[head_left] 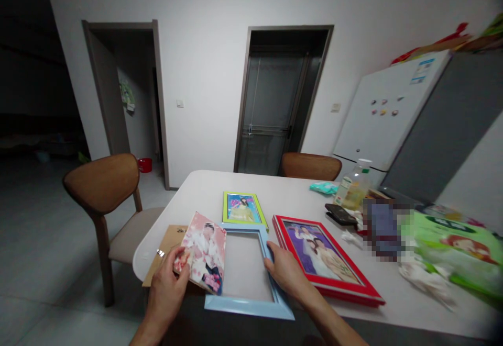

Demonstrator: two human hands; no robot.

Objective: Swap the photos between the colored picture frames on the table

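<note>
My left hand (167, 279) grips a stack of photos (206, 252) by its left edge; the top one is pink. The stack overlaps the left side of an empty light blue picture frame (251, 308). My right hand (283, 267) is closed on that frame's right side, thumb over its upper part. Under the left hand and photos lies a brown backing board (171, 236) with metal clips. Beyond the blue frame is a lime green framed picture (241, 209). Right of my right hand, a red framed picture (326, 257) lies face up, apparently on another red frame.
The white table (204, 189) also bears a bottle of yellowish liquid (352, 186), a black wallet-like item (341, 214), crumpled tissues and a green package (451, 241) at right. Wooden chairs stand at the left (104, 183) and far side (312, 166). A fridge (387, 110) is behind.
</note>
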